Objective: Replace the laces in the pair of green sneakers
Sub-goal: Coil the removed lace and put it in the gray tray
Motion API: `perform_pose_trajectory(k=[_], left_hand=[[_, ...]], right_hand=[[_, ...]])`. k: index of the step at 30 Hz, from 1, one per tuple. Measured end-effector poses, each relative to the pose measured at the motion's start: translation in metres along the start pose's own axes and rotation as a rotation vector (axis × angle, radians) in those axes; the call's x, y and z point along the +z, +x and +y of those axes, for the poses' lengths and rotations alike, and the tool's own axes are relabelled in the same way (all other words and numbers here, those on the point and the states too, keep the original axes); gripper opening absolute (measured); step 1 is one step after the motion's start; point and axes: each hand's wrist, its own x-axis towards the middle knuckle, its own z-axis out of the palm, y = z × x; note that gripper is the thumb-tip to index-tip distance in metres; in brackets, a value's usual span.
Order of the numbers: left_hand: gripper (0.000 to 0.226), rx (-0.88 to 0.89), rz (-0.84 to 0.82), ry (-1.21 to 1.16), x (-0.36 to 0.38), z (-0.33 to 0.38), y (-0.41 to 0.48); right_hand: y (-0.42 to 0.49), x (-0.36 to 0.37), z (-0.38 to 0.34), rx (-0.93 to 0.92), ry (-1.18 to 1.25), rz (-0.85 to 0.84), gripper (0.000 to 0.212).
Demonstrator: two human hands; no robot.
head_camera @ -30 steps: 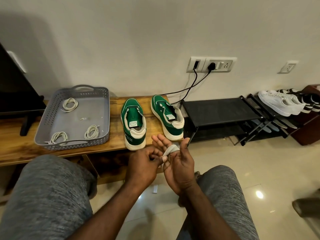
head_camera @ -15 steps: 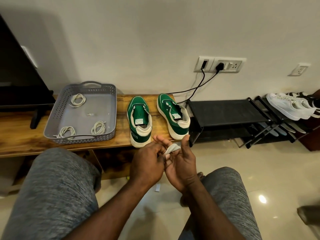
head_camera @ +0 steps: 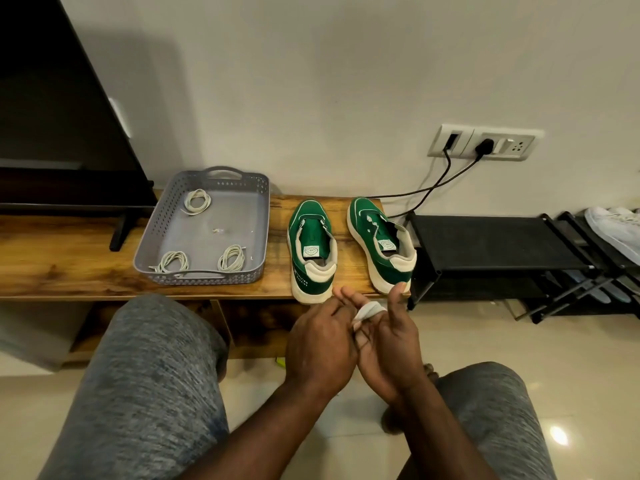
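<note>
Green sneakers [head_camera: 313,251] stand on the worktop [head_camera: 69,265] beside a tray [head_camera: 152,230] of coiled laces [head_camera: 197,201], their heels partly hidden by the left hand [head_camera: 320,341], which pinches a white lace [head_camera: 369,310] wound round the right hand [head_camera: 388,341], its grip released.

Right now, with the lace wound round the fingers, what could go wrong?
The white lace sits loosely round the right hand; if the left hand loses its grip, the coil may unwind.
The sneaker nearer the tray seems to overhang the bench edge; a knock could drop it.
</note>
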Motion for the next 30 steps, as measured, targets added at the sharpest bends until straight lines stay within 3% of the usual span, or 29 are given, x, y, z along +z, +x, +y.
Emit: perform_pose_trajectory(k=[3,12,16,20,23,24,26,30], left_hand=[[0.041,0.003,0.093,0.018,-0.002,0.000,0.008],[0.036,0.041,0.136,0.110,-0.009,-0.008,0.015],[0.032,0.114,0.073,0.081,-0.009,-0.007,0.011],[0.027,0.200,0.053,-0.046,-0.008,0.000,0.011],[0.036,0.117,0.104,-0.109,-0.011,0.003,0.013],[0.038,0.080,0.122,-0.119,-0.012,0.002,0.016],[0.038,0.025,0.157,-0.125,-0.013,-0.001,0.021],[0.023,-0.015,0.217,-0.134,-0.020,-0.003,0.023]], right_hand=[[-0.003,0.009,0.009,-0.046,0.047,-0.027,0.098],[-0.005,0.027,0.004,-0.077,0.016,-0.101,0.111],[-0.010,0.024,-0.013,-0.007,0.137,-0.149,0.101],[-0.006,0.014,-0.019,-0.031,0.201,-0.088,0.094],[-0.011,0.026,0.000,-0.097,0.131,-0.058,0.075],[-0.013,0.030,0.008,-0.139,0.065,-0.025,0.078],[-0.019,0.036,0.020,-0.218,-0.151,0.036,0.090],[-0.020,0.034,0.019,-0.380,-0.510,-0.035,0.070]])
